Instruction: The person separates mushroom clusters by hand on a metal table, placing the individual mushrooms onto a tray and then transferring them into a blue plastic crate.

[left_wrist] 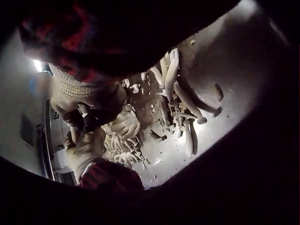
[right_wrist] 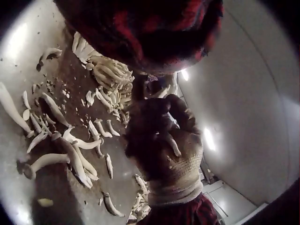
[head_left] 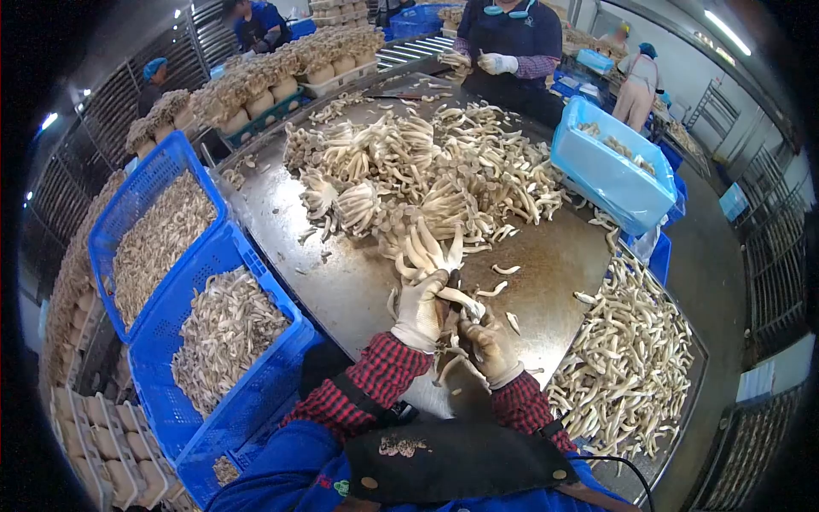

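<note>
In the head view, my gloved left hand (head_left: 421,314) grips the base of a mushroom cluster (head_left: 429,253), whose pale stems fan out beyond the fingers. My gloved right hand (head_left: 492,348) is close beside it, fingers curled round the end of a pale mushroom (head_left: 461,299) that spans the space between the hands. Dark shadow hides the fingertips in both wrist views. Loose mushrooms (left_wrist: 186,99) lie on the metal table (left_wrist: 225,61) in the left wrist view; more mushrooms (right_wrist: 49,161) are scattered about in the right wrist view.
Clusters (head_left: 444,200) are heaped across the table. Blue crates (head_left: 294,334) of mushrooms stand left, a loose pile (head_left: 631,358) lies right, and a lined blue bin (head_left: 610,175) is back right. A gloved person (head_left: 512,43) stands opposite.
</note>
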`<state>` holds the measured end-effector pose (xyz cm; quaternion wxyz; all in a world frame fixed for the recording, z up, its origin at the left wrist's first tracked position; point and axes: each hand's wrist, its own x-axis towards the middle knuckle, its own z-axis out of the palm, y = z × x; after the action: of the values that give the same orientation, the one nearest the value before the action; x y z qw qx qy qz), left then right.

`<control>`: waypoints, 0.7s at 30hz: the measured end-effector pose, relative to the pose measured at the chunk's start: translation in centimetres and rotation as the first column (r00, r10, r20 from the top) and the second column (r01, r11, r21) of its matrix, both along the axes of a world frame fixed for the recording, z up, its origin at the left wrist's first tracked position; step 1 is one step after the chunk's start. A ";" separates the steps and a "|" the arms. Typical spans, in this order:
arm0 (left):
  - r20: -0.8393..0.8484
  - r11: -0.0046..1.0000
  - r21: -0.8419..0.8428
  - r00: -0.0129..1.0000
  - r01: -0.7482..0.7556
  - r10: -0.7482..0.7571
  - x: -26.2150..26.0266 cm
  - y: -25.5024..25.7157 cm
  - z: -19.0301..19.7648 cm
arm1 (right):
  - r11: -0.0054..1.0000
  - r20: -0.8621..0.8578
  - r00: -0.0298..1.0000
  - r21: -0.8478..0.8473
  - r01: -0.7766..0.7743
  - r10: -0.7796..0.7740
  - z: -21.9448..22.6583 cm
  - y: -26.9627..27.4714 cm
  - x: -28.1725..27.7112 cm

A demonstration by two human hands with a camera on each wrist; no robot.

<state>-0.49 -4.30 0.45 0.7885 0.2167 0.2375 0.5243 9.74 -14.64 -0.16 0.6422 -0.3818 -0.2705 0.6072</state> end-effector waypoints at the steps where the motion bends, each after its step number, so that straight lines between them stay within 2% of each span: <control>1: 0.003 1.000 -0.001 1.000 -0.004 0.004 0.0 0.0 -0.1 | 0.999 0.125 0.991 -0.027 0.046 -0.042 0.8 0.1 -0.4; 3: 0.009 1.000 -0.003 1.000 -0.009 0.009 0.0 0.1 -0.1 | 0.992 0.389 0.916 -0.031 0.124 -0.102 0.7 0.3 -0.5; 4: 0.056 0.998 -0.055 0.998 0.001 0.002 -0.1 0.2 -0.1 | 0.992 0.390 0.915 -0.031 0.123 -0.101 -0.4 0.4 -0.3; 6: 0.103 0.994 -0.105 0.995 0.011 0.000 -0.4 0.7 -0.2 | 0.991 0.689 0.723 -0.060 0.123 -0.049 -3.6 0.8 0.7; 7: 0.085 0.996 -0.086 0.996 -0.014 0.022 -0.6 0.9 -0.4 | 0.976 0.746 0.630 0.154 0.152 -0.216 -5.7 1.1 1.1; 8: 0.067 0.997 -0.066 0.997 -0.039 0.043 -0.9 1.1 -0.3 | 0.977 0.747 0.629 0.155 0.150 -0.215 -6.1 1.2 1.7; 10: 0.076 0.997 -0.041 0.995 -0.063 0.066 -1.8 1.5 0.0 | 0.944 0.862 0.498 -0.085 0.319 -0.091 -6.3 1.2 3.6; 12: 0.005 0.958 0.284 0.999 -0.044 0.044 -3.0 2.0 0.4 | 0.920 0.886 0.422 0.011 0.392 -0.191 -3.9 0.5 5.9; 13: -0.040 0.971 0.235 0.998 0.048 -0.040 -3.9 1.7 1.7 | 0.891 0.353 0.833 0.003 0.455 -0.427 -2.0 1.5 5.9; 14: -0.043 0.970 0.239 0.998 0.046 -0.037 -3.9 2.0 1.1 | 0.868 -0.359 0.801 -0.055 0.494 -0.479 0.3 3.1 6.0; 15: 0.085 0.974 0.224 0.996 0.018 -0.038 -3.6 2.4 0.0 | 0.867 -0.097 0.868 0.067 0.495 -0.488 2.2 4.1 5.8; 16: 0.211 0.979 0.203 0.977 -0.004 -0.040 -3.2 2.5 -0.6 | 0.867 0.174 0.853 0.181 0.464 -0.492 4.5 4.9 5.0; 17: 0.226 0.989 0.148 0.972 0.030 -0.064 -2.8 2.0 0.4 | 0.888 0.188 0.870 0.167 0.428 -0.455 10.1 5.2 1.3; 18: 0.277 0.983 0.135 0.948 0.121 -0.155 -2.8 1.6 0.4 | 0.908 0.202 0.887 0.153 0.391 -0.416 14.6 6.0 -2.5; 19: 0.690 0.943 0.095 0.661 0.320 -0.294 -2.2 2.1 -0.7 | 0.946 0.260 0.955 0.320 0.056 -0.144 15.2 7.7 -3.2; 20: 0.938 0.855 0.150 0.204 0.496 -0.282 -1.5 2.9 -2.2 | 0.847 0.361 0.924 0.447 -0.287 0.123 15.6 8.8 -4.0; 21: 0.936 0.855 0.149 0.208 0.497 -0.284 -1.3 3.2 -2.9 | 0.787 0.642 0.759 0.523 -0.328 -0.110 17.1 9.0 -6.6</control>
<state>-1.79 -1.08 -2.44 0.8980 -0.1476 -0.2774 0.3079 3.10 -5.67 16.93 0.5585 -0.3214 -0.6759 0.3577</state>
